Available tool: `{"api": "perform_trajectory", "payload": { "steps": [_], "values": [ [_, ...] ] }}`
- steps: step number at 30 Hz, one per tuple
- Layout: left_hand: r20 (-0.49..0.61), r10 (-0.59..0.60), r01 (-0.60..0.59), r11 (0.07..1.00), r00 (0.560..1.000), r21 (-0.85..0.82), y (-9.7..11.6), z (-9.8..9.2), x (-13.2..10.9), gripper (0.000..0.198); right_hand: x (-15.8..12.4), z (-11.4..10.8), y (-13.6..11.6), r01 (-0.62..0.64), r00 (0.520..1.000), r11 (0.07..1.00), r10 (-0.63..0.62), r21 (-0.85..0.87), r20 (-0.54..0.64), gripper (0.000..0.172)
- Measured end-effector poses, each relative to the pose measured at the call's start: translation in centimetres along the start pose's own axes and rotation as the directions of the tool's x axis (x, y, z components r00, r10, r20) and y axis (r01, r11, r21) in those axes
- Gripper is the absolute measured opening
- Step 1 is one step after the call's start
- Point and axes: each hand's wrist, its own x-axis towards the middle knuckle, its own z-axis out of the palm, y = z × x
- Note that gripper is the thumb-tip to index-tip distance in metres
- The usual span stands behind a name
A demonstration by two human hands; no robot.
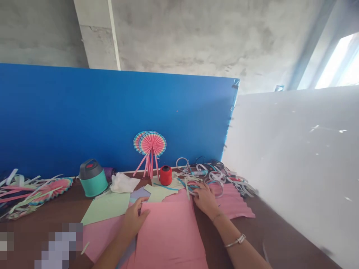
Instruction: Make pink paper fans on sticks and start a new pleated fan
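Note:
A pink sheet of paper lies in front of me on the table. My left hand curls round its upper left corner, thumb on the face and index finger at the top edge. To the right, my right hand reaches palm down into a tangle of thin paper strips, fingers bent but apart; some fingertips are hidden among the strips. Beside it lies a pink pleated sheet. Pale green paper and a mauve sheet spread left of the pink sheet.
Pink pleated rosettes lean on the blue partition. A red spool-like object, crumpled white tissue and a teal and grey container stand along the back. Another rosette with ribbons lies at far left. A white panel bounds the right.

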Motion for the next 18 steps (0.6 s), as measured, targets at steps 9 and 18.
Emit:
{"api": "perform_trajectory", "payload": {
  "steps": [9,18],
  "values": [
    [0.077,-0.003,-0.015,0.975,0.997,0.223,0.5,0.0,-0.3,0.045,0.7,0.6,-0.3,0.035,0.985,0.942,0.024,0.335,-0.171,0.029],
    [-0.015,0.145,-0.129,0.920,0.989,0.371,-0.6,0.9,-0.1,0.043,-0.2,-1.3,-2.2,0.227,0.916,0.944,-0.123,0.240,-0.382,0.022]
  ]
}}
